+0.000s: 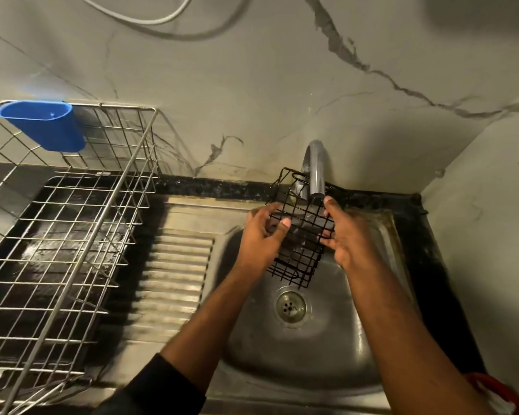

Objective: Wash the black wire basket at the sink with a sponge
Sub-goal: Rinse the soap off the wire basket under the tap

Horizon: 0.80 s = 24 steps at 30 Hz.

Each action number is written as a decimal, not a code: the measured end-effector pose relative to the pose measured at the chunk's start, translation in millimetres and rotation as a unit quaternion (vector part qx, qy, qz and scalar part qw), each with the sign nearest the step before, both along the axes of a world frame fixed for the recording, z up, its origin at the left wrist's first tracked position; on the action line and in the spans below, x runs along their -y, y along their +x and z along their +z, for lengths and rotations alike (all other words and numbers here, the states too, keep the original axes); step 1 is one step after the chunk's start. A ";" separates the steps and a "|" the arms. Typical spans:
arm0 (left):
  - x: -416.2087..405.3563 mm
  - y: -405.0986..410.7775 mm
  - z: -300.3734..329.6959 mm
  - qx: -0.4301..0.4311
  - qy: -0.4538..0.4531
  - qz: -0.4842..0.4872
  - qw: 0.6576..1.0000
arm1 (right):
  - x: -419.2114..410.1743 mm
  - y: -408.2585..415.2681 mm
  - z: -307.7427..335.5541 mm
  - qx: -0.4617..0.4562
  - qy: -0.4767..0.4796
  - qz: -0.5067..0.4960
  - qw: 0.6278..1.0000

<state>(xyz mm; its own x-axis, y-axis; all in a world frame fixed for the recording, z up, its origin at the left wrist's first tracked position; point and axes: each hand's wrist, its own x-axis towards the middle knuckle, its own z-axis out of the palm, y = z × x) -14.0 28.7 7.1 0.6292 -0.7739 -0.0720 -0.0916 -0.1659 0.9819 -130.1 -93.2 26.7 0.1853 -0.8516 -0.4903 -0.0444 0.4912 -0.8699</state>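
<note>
Reached over the round steel sink bowl (297, 348) with both bare forearms. Held the black wire-grid basket (300, 235) just under the grey curved tap spout (316, 172), left hand (262, 235) pinching one edge, right hand (346, 238) gripping the other. Saw no sponge. Best kept tilted under the spout, turned slowly, grip firm on wet wire.

Basket (300, 232) under tap (316, 172), over sink (282, 354)

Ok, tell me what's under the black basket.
Under the basket, held by both hands, lies the steel sink and its drain. The sink floor directly behind the mesh is partly covered.
</note>
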 end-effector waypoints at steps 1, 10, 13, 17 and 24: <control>3.8 1.3 -0.9 0.016 0.004 0.003 1.000 | 0.6 0.9 1.6 0.006 0.004 -0.002 1.000; 5.9 -0.2 3.5 0.019 0.037 0.015 0.999 | -0.5 2.6 -1.0 0.010 0.001 -0.009 1.000; 1.7 0.0 6.6 0.004 0.044 0.025 0.999 | -5.9 1.9 0.4 0.006 -0.019 -0.003 1.000; -4.5 -1.2 11.2 -0.013 0.030 0.038 0.999 | -13.5 0.0 6.5 0.011 -0.051 0.007 0.999; -10.3 -5.2 14.9 -0.027 0.030 0.034 0.999 | -19.7 -2.6 14.7 0.016 -0.075 0.011 0.997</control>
